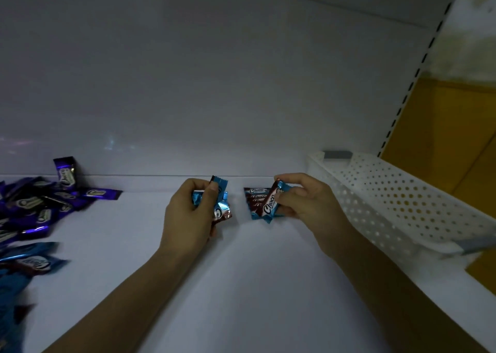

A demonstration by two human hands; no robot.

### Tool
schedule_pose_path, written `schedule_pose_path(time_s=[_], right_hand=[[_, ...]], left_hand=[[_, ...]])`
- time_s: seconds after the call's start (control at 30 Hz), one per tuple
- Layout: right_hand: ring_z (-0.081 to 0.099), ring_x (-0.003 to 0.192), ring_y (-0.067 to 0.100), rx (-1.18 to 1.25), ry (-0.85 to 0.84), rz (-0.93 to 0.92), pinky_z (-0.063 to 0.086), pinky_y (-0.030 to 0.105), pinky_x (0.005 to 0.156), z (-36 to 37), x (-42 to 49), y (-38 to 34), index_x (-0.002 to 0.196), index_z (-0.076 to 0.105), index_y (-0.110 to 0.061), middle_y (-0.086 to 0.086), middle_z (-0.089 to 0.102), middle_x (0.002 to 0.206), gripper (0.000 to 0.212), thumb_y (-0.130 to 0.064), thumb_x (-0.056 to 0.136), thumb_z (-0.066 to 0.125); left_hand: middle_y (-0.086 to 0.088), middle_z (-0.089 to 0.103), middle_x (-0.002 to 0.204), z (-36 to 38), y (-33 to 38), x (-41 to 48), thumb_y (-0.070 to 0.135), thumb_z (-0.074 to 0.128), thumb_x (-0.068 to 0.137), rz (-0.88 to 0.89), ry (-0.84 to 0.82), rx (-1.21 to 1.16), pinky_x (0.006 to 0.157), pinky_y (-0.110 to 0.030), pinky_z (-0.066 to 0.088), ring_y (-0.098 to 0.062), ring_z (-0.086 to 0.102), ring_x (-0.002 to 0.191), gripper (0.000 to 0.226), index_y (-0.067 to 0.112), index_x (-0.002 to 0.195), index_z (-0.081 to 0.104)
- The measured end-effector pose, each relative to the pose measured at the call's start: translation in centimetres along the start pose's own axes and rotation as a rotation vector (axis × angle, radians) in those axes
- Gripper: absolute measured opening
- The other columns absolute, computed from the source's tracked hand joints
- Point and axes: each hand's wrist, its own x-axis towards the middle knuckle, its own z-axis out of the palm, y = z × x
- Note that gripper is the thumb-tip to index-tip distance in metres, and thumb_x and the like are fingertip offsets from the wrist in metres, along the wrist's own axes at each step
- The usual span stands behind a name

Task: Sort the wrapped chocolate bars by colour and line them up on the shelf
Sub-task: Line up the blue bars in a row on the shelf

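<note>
My left hand (188,213) grips a small bunch of light-blue wrapped chocolate bars (221,205) above the white shelf (241,272). My right hand (306,202) pinches one light-blue and brown bar (269,205), held tilted over a short stack of the same bars (255,194) lying near the shelf's back edge. A heap of purple wrapped bars (53,199) lies at the far left, one of them leaning upright against the back wall. More light-blue bars (26,264) lie loose at the left front edge.
A white perforated plastic basket (402,205) stands on the shelf right of my right hand. The shelf's back wall (214,97) rises just behind the bars. A slotted upright (413,78) and a yellow surface lie beyond the basket.
</note>
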Motion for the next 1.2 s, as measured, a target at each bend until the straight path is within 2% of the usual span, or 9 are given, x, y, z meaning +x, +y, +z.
schedule_pose_path(time_s=[0.13, 0.27, 0.37, 0.47, 0.53, 0.63, 0.7, 0.8, 1.2], right_hand=[[0.067, 0.058, 0.013, -0.115, -0.095, 0.034, 0.052, 0.019, 0.051, -0.9, 0.2, 0.0, 0.081, 0.057, -0.008, 0.009, 0.068, 0.073, 0.022, 0.012, 0.078, 0.064], [0.067, 0.073, 0.017, -0.713, -0.281, -0.11, 0.055, 0.028, 0.065, -1.8, 0.1, 0.5, 0.087, 0.062, -0.016, 0.008, 0.07, 0.083, 0.021, 0.001, 0.077, 0.071], [0.06, 0.075, 0.009, -0.905, -0.28, -0.188, 0.046, 0.019, 0.068, -2.4, 0.2, 0.7, 0.089, 0.073, -0.014, 0.005, 0.07, 0.091, 0.011, -0.012, 0.078, 0.073], [0.055, 0.088, 0.004, -1.043, -0.342, -0.233, 0.038, 0.008, 0.073, -2.8, 0.1, 0.8, 0.103, 0.073, -0.02, -0.01, 0.062, 0.096, 0.021, -0.022, 0.083, 0.071], [0.049, 0.081, 0.0, -1.067, -0.366, -0.261, 0.036, 0.008, 0.07, -2.9, 0.2, 0.9, 0.101, 0.073, -0.022, -0.02, 0.054, 0.084, 0.019, -0.024, 0.083, 0.07], [0.049, 0.078, 0.002, -1.064, -0.302, -0.299, 0.038, 0.017, 0.071, -2.9, 0.5, 1.2, 0.088, 0.072, -0.022, -0.018, 0.05, 0.078, 0.007, -0.024, 0.081, 0.072], [0.051, 0.084, 0.01, -1.085, -0.217, -0.349, 0.04, 0.023, 0.075, -2.4, 0.7, 1.6, 0.09, 0.071, -0.019, -0.01, 0.055, 0.084, 0.01, -0.025, 0.082, 0.071], [0.052, 0.091, 0.018, -1.124, -0.114, -0.403, 0.041, 0.033, 0.082, -1.6, 1.1, 2.4, 0.096, 0.071, -0.019, 0.002, 0.061, 0.095, 0.015, -0.027, 0.084, 0.067], [0.052, 0.094, 0.019, -1.17, -0.03, -0.488, 0.041, 0.035, 0.085, -1.0, 2.1, 3.2, 0.103, 0.07, -0.021, 0.002, 0.062, 0.102, 0.018, -0.029, 0.087, 0.064]], left_hand=[[0.0, 0.066, 0.063, 0.0, 0.0, -0.1, 0.029, 0.054, 0.097, 0.028, -0.012, 0.03, 0.034, -0.019, 0.039, -0.005, 0.05, 0.036, 0.015, 0.021, 0.085, 0.06], [-0.002, 0.065, 0.068, 0.0, 0.0, -0.1, 0.031, 0.053, 0.097, 0.026, -0.025, 0.04, 0.034, -0.017, 0.038, -0.004, 0.051, 0.037, 0.016, 0.021, 0.086, 0.06], [-0.002, 0.067, 0.07, 0.1, -0.1, -0.1, 0.032, 0.053, 0.096, 0.022, -0.031, 0.045, 0.035, -0.017, 0.039, -0.003, 0.054, 0.04, 0.017, 0.021, 0.086, 0.06], [-0.003, 0.069, 0.075, 0.2, -0.1, -0.2, 0.033, 0.054, 0.096, 0.019, -0.043, 0.054, 0.036, -0.016, 0.039, -0.003, 0.058, 0.043, 0.017, 0.021, 0.086, 0.06], [-0.005, 0.071, 0.079, 0.2, -0.1, -0.2, 0.034, 0.054, 0.095, 0.013, -0.056, 0.053, 0.036, -0.016, 0.038, -0.007, 0.063, 0.049, 0.017, 0.02, 0.087, 0.06], [-0.007, 0.071, 0.08, 0.2, 0.1, -0.3, 0.032, 0.054, 0.096, 0.018, -0.071, 0.055, 0.036, -0.015, 0.038, -0.007, 0.063, 0.049, 0.016, 0.018, 0.089, 0.06], [-0.006, 0.068, 0.075, 0.2, 0.2, -0.5, 0.03, 0.054, 0.096, 0.032, -0.069, 0.074, 0.035, -0.014, 0.036, -0.002, 0.056, 0.041, 0.017, 0.017, 0.088, 0.059], [-0.006, 0.067, 0.074, 0.2, 0.3, -0.6, 0.03, 0.053, 0.096, 0.039, -0.076, 0.08, 0.035, -0.014, 0.036, -0.002, 0.057, 0.042, 0.016, 0.017, 0.088, 0.059], [0.0, 0.066, 0.071, 0.2, 0.8, -0.9, 0.031, 0.054, 0.095, 0.049, -0.1, 0.083, 0.035, -0.014, 0.037, -0.001, 0.057, 0.041, 0.015, 0.019, 0.089, 0.059]])
